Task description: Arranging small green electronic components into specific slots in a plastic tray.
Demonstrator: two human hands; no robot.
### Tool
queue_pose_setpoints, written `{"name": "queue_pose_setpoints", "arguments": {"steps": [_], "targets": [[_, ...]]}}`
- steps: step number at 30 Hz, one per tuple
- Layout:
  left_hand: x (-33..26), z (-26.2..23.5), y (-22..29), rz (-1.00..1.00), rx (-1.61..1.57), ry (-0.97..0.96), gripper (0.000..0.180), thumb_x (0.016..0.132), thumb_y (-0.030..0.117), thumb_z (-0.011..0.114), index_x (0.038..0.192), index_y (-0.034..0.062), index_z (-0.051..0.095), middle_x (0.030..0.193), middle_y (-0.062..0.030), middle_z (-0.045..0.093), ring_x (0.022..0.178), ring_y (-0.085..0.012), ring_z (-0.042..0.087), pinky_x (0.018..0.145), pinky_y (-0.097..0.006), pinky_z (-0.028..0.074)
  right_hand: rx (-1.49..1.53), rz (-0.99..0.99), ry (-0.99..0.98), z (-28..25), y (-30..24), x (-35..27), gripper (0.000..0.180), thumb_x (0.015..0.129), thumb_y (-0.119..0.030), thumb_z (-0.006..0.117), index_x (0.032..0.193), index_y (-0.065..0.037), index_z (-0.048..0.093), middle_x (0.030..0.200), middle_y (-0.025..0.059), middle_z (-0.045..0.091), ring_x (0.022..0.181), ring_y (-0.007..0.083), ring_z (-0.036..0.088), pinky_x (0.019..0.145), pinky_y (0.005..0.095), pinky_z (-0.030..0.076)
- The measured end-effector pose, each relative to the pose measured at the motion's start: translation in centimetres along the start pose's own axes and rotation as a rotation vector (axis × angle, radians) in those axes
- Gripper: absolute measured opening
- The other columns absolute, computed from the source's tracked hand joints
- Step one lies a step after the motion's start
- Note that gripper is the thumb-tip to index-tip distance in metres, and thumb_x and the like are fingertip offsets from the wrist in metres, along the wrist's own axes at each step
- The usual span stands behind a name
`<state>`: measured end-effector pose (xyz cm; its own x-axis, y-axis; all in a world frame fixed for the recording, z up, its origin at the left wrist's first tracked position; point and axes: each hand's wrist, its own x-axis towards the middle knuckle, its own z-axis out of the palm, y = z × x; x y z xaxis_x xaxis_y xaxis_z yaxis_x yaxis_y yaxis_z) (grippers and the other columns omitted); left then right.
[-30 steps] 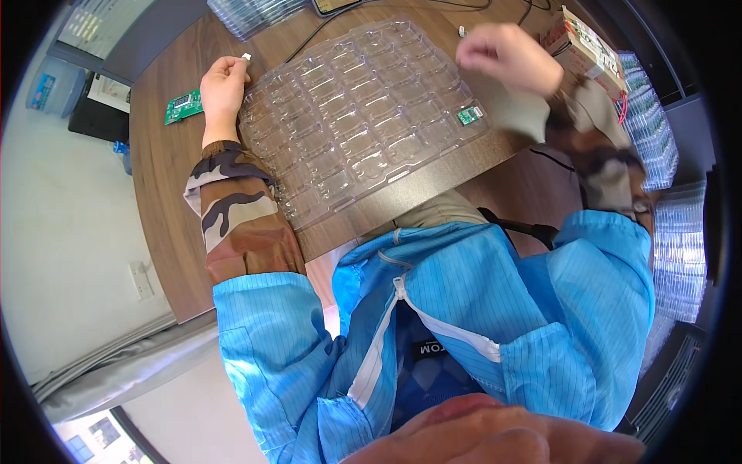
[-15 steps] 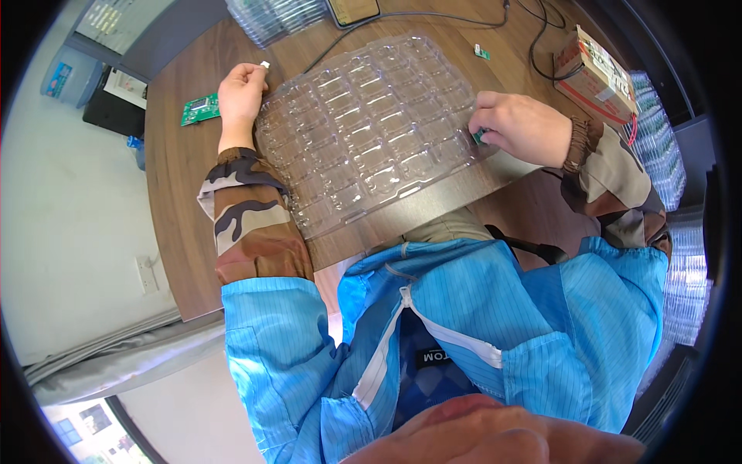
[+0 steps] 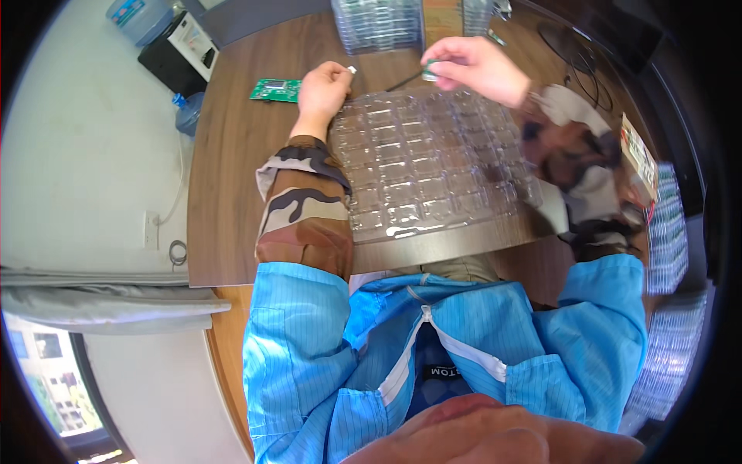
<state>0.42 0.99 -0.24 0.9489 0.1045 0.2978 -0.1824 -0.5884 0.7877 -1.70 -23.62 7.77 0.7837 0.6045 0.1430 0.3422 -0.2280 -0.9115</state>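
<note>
A clear plastic tray (image 3: 433, 162) with rows of square pockets lies at the table's front edge. At its far left corner my left hand (image 3: 323, 91) is closed, pinching a small white connector (image 3: 352, 70) at its fingertips. A green circuit board (image 3: 276, 90) lies flat just left of that hand. Above the tray's far edge, my right hand (image 3: 475, 68) pinches a small green circuit board (image 3: 430, 72) between thumb and fingers. The tray's pockets look bare where they show; my right sleeve covers part of its right side.
Stacked clear trays (image 3: 375, 27) stand at the back, beside an upright orange-brown panel (image 3: 443, 23). Black cables (image 3: 591, 81) coil at the far right. A carton (image 3: 638, 158) sits at the right edge, with more stacked trays (image 3: 668, 240) beyond it. Another small green board (image 3: 495, 37) lies behind my right hand.
My right hand has moved from the tray's right edge up and left to its far side, carrying the small green board. The left hand keeps its pinch. The whole view has shifted.
</note>
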Motion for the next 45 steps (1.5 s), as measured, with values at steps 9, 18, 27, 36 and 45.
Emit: {"name": "queue_pose_setpoints", "arguments": {"steps": [9, 18, 27, 36, 45], "targets": [[-0.2, 0.6, 0.3, -0.029, -0.081, 0.072, 0.019, 0.072, 0.025, 0.054, 0.075, 0.0077, 0.060, 0.061, -0.0027, 0.060, 0.057, -0.0144, 0.058, 0.055, -0.028, 0.043, 0.011, 0.116, 0.300, 5.1, 5.6, 10.5, 0.010, 0.076, -0.006, 0.057, 0.082, 0.001, 0.060, 0.076, 0.0079, 0.061, 0.066, 0.0125, 0.061, 0.057, 0.0222, 0.051], [-0.1, 0.3, 0.4, -0.033, -0.067, 0.101, 0.019, 0.071, 0.025, 0.055, 0.074, 0.0070, 0.060, 0.062, -0.0043, 0.061, 0.058, -0.0174, 0.058, 0.055, -0.029, 0.043, 0.065, 0.114, 0.245, 5.7, 4.8, 10.8, 0.012, 0.075, -0.004, 0.057, 0.085, 0.002, 0.059, 0.077, 0.0081, 0.061, 0.067, 0.0126, 0.061, 0.058, 0.0213, 0.051], [-0.3, 0.5, 0.4, -0.035, -0.059, 0.115, 0.019, 0.071, 0.024, 0.055, 0.075, 0.0067, 0.060, 0.063, -0.0051, 0.061, 0.058, -0.0185, 0.058, 0.056, -0.030, 0.044, 0.030, 0.133, 0.289, 6.0, 4.9, 10.8, 0.013, 0.074, -0.004, 0.058, 0.085, 0.002, 0.060, 0.078, 0.0080, 0.061, 0.067, 0.0118, 0.061, 0.057, 0.0211, 0.051], [-0.1, 0.4, 0.2, -0.023, -0.030, 0.133, 0.018, 0.071, 0.023, 0.054, 0.075, 0.0066, 0.060, 0.064, -0.0059, 0.061, 0.060, -0.0201, 0.058, 0.057, -0.031, 0.044, -0.194, 0.002, 0.259, 6.1, 4.4, 10.6, 0.014, 0.073, -0.008, 0.059, 0.084, 0.001, 0.061, 0.075, 0.0074, 0.062, 0.064, 0.0109, 0.060, 0.058, 0.0217, 0.050], [0.1, 0.4, -0.1, 0.005, -0.008, 0.114, 0.017, 0.072, 0.024, 0.054, 0.076, 0.0077, 0.059, 0.063, -0.0070, 0.059, 0.062, -0.0234, 0.057, 0.057, -0.035, 0.043, -0.180, -0.015, 0.241, 6.1, 5.1, 11.1, 0.016, 0.072, -0.009, 0.059, 0.086, -0.001, 0.062, 0.073, 0.0078, 0.063, 0.063, 0.0110, 0.060, 0.058, 0.0223, 0.048]]}}
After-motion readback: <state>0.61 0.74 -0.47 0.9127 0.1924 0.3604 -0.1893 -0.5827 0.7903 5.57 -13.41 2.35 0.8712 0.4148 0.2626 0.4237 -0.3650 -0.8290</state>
